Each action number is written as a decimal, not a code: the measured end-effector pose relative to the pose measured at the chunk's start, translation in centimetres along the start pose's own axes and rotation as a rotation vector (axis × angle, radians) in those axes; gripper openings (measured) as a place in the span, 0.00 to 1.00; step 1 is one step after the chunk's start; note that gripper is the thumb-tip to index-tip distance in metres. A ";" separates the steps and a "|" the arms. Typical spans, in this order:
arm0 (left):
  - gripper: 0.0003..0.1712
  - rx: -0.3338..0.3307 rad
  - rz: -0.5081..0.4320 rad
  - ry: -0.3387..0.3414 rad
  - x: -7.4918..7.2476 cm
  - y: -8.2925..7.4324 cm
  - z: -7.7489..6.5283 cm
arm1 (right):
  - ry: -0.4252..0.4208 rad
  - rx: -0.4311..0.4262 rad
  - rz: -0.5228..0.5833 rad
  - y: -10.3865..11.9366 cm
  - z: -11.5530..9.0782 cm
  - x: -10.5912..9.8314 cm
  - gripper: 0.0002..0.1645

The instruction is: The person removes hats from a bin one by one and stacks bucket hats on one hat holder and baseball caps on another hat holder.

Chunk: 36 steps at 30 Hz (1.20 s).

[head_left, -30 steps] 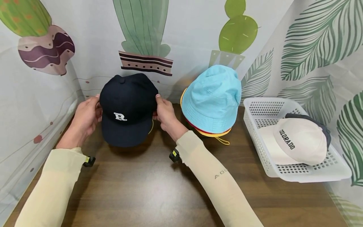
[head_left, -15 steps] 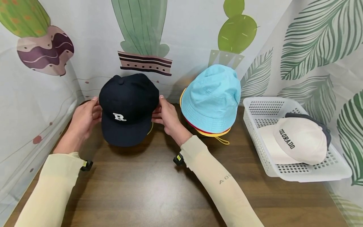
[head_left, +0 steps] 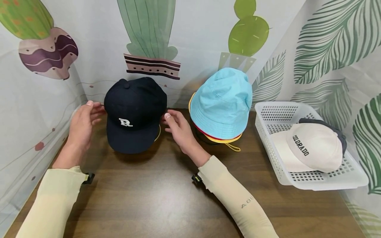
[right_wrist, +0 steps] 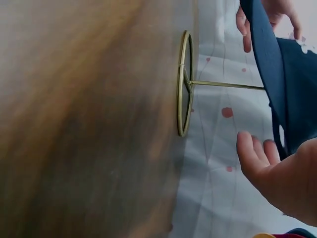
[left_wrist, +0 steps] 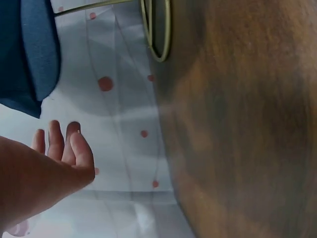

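Gold stand (right_wrist: 191,83), apparently partly inside cap (head_left: 136,104)

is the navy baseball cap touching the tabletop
Apart: the right wrist view shows a gap between the navy baseball cap and wooden tabletop, spanned by a gold stand pole.

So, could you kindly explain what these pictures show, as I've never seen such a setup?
There is no machine, only a person's bare left hand and right hand. The wide view comes from a head camera; the two sideways ones from wrist cameras. On the wooden table, a navy cap sits on a gold stand, beside a light-blue bucket hat and a white basket holding a cream cap and a dark cap. Neither hand holds anything; both are near the navy cap.
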<state>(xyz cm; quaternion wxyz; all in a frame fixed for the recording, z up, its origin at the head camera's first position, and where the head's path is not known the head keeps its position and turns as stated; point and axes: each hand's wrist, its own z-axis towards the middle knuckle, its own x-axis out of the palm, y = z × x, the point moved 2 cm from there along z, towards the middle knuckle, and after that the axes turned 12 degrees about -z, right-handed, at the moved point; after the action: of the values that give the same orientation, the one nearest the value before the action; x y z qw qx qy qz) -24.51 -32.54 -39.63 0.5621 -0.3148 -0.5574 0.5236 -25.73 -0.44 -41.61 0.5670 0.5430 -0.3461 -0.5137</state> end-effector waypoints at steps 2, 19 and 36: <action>0.17 0.038 0.027 -0.050 0.3 -0.4 -0.3 | 0.000 -0.033 -0.063 0.1 -0.7 -0.3 0.31; 0.18 0.427 0.361 -0.189 4.6 -3.5 -4.9 | 0.069 -0.285 -0.133 3.4 -6.8 -2.4 0.24; 0.25 0.821 0.533 -0.026 11.8 -6.0 -10.8 | 0.047 -0.543 -0.093 6.5 -10.8 -6.9 0.26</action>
<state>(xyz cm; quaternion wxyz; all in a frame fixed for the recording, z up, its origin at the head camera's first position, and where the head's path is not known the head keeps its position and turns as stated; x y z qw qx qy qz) -14.81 -20.51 -32.47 0.4793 -0.1922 -0.2120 0.8297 -15.75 8.18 -35.99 0.6755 0.3983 -0.1574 -0.6003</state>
